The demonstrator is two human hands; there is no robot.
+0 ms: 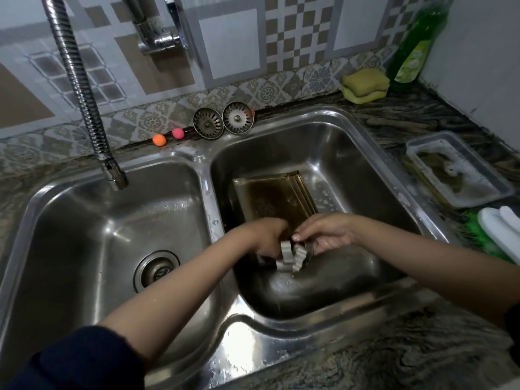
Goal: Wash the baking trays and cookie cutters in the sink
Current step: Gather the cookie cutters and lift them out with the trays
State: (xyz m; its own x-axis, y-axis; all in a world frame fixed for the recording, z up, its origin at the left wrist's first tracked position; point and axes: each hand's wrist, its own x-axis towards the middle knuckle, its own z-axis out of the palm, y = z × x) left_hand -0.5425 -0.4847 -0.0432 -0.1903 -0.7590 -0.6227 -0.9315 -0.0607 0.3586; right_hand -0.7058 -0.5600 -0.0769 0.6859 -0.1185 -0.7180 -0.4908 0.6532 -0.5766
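Both hands (295, 237) holding scalloped metal cookie cutters (292, 256), steel sink (351, 130)

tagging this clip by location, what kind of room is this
Most likely a home kitchen, at the washing-up spot. A steel double-bowl sink is set into a stone-patterned counter below a tiled wall, and a green dish soap bottle stands beside a yellow sponge in the corner.

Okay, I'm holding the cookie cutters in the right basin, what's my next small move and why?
Probably carry the cookie cutters under the faucet hose over the left basin: both hands hold them low in the right basin, where no water is running.
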